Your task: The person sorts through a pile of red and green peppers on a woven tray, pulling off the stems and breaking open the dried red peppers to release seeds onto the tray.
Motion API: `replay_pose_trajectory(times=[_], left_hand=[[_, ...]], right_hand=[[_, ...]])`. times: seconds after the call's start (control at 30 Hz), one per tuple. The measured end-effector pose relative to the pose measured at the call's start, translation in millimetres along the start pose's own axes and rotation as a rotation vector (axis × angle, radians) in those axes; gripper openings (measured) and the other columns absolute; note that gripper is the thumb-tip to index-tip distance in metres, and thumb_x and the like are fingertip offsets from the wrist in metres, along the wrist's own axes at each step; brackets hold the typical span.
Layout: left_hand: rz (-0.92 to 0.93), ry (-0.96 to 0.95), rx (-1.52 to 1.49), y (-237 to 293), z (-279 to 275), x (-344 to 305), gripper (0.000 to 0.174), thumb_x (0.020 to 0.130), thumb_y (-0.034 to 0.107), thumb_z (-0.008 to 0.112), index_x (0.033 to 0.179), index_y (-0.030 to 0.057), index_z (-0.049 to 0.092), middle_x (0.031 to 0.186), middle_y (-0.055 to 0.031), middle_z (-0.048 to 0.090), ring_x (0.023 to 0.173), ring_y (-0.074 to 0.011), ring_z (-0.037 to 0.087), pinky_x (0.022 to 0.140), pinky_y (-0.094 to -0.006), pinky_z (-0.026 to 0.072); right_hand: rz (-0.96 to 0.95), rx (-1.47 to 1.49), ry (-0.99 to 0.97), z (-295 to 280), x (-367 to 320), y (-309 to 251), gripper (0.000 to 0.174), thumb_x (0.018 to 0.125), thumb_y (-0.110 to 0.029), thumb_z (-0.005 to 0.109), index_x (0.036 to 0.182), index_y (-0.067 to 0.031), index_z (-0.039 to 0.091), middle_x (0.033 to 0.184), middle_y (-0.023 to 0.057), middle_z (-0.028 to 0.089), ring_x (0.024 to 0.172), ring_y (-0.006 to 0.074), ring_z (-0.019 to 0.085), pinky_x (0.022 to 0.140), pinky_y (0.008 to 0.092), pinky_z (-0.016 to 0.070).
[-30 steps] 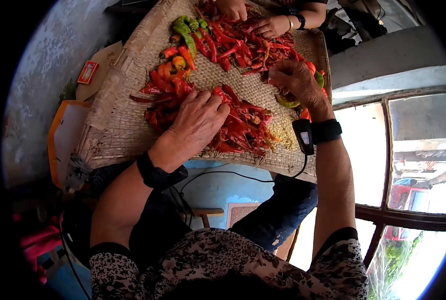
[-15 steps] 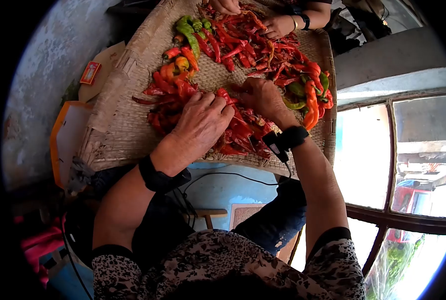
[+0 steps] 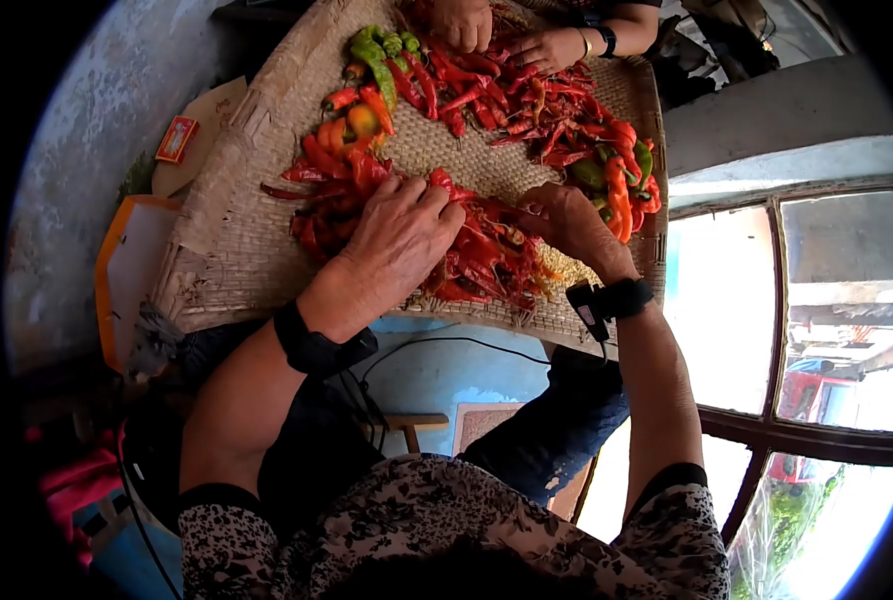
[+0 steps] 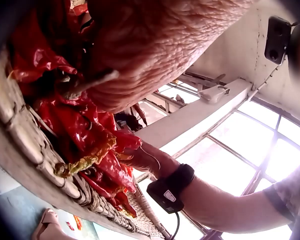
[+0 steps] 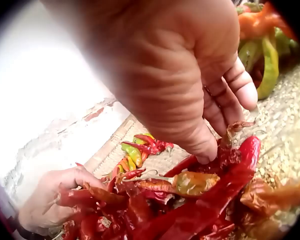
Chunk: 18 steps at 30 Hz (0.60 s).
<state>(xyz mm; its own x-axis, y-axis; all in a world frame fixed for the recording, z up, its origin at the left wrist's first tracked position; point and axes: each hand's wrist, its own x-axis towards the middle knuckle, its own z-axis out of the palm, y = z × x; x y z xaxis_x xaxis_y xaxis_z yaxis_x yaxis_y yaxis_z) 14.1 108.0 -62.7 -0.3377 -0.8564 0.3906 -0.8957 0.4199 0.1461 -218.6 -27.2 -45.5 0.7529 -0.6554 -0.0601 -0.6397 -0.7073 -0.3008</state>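
My left hand (image 3: 396,240) bends its fingers over a heap of glossy, wrinkled red chili peppers (image 3: 476,270) on the woven tray (image 3: 226,270). One red pepper (image 3: 444,182) sticks out past its fingertips, which are partly hidden in the head view. At the heap's right side is my right hand (image 3: 571,225). Its thumb and fingers pinch a shrivelled dark red pepper (image 5: 229,156), as the right wrist view shows. Pale yellow seeds (image 5: 280,135) lie scattered beside that hand. In the left wrist view, the back of the left hand (image 4: 155,45) covers much of the heap.
Another person's hands (image 3: 546,50) work in a larger pile of red peppers (image 3: 486,95) at the far side. Green peppers (image 3: 371,58) lie far left; orange and green ones (image 3: 621,190) line the right edge. A cable (image 3: 466,346) runs below the tray; a window (image 3: 726,300) stands right.
My right hand came down from the right-side peppers into the near heap, then drew back slightly rightward. My left hand stays on the heap. The other person's hands shifted a little.
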Motion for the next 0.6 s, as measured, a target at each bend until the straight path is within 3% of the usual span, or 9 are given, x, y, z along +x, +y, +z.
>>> replay_pose_trajectory(times=[0.07, 0.2, 0.3, 0.43, 0.5, 0.53, 0.6], left_hand=[[0.006, 0.021, 0.014, 0, 2, 0, 0.021, 0.076, 0.001, 0.061, 0.097, 0.003, 0.059, 0.091, -0.0094, 0.053, 0.093, -0.0247, 0.053, 0.088, -0.0392, 0.0444], [0.004, -0.01, 0.02, 1, -1, 1, 0.019, 0.077, 0.001, 0.06, 0.096, 0.0033, 0.059, 0.091, -0.0093, 0.053, 0.093, -0.0247, 0.053, 0.088, -0.0398, 0.0444], [0.0, -0.021, 0.019, 0, -1, 1, 0.018, 0.078, 0.002, 0.06, 0.096, 0.0031, 0.058, 0.091, -0.0093, 0.052, 0.093, -0.0246, 0.053, 0.089, -0.0403, 0.0444], [0.018, 0.018, 0.027, 0, 0, 1, 0.018, 0.078, 0.001, 0.06, 0.096, 0.0033, 0.058, 0.091, -0.009, 0.052, 0.092, -0.0241, 0.052, 0.087, -0.0392, 0.0444], [0.019, 0.005, 0.035, 0, 0, 1, 0.017, 0.079, 0.002, 0.06, 0.096, 0.0034, 0.058, 0.091, -0.0089, 0.052, 0.092, -0.024, 0.052, 0.087, -0.0387, 0.0444], [0.016, -0.004, 0.04, 0, 0, 1, 0.017, 0.079, 0.002, 0.059, 0.096, 0.0034, 0.058, 0.091, -0.0089, 0.052, 0.092, -0.024, 0.052, 0.086, -0.0382, 0.0442], [0.009, -0.009, 0.045, -1, -1, 2, 0.016, 0.079, 0.002, 0.059, 0.095, 0.0034, 0.058, 0.091, -0.0088, 0.052, 0.092, -0.0239, 0.052, 0.086, -0.0377, 0.044]], right_hand=[[-0.022, 0.05, 0.105, 13, -7, -1, 0.019, 0.082, -0.014, 0.068, 0.097, -0.0021, 0.068, 0.084, 0.016, 0.066, 0.074, 0.0323, 0.065, 0.068, 0.0406, 0.0513], [0.014, 0.02, 0.175, 6, -7, -12, 0.019, 0.083, -0.015, 0.067, 0.096, -0.0015, 0.068, 0.084, 0.0157, 0.066, 0.074, 0.0326, 0.065, 0.066, 0.0394, 0.0509], [0.015, 0.011, 0.246, -5, -1, -17, 0.019, 0.086, -0.016, 0.064, 0.094, 0.0004, 0.068, 0.08, 0.0139, 0.066, 0.07, 0.0284, 0.065, 0.064, 0.0368, 0.0504], [0.294, 0.401, 0.266, -30, 14, -15, 0.023, 0.089, -0.019, 0.062, 0.099, 0.0004, 0.068, 0.078, 0.0136, 0.069, 0.071, 0.023, 0.068, 0.065, 0.0344, 0.052], [0.271, 0.488, 0.591, -34, 29, 3, 0.026, 0.088, -0.024, 0.063, 0.099, -0.001, 0.068, 0.081, 0.0144, 0.069, 0.075, 0.027, 0.069, 0.068, 0.0357, 0.053], [0.271, 0.487, 0.592, -35, 27, 6, 0.026, 0.088, -0.024, 0.063, 0.099, -0.001, 0.068, 0.081, 0.0144, 0.069, 0.075, 0.027, 0.069, 0.068, 0.0357, 0.053], [0.276, 0.03, 0.423, -40, 25, 7, 0.03, 0.086, -0.02, 0.064, 0.108, 0.0015, 0.066, 0.086, 0.0152, 0.07, 0.08, 0.0204, 0.069, 0.07, 0.0319, 0.0542]])
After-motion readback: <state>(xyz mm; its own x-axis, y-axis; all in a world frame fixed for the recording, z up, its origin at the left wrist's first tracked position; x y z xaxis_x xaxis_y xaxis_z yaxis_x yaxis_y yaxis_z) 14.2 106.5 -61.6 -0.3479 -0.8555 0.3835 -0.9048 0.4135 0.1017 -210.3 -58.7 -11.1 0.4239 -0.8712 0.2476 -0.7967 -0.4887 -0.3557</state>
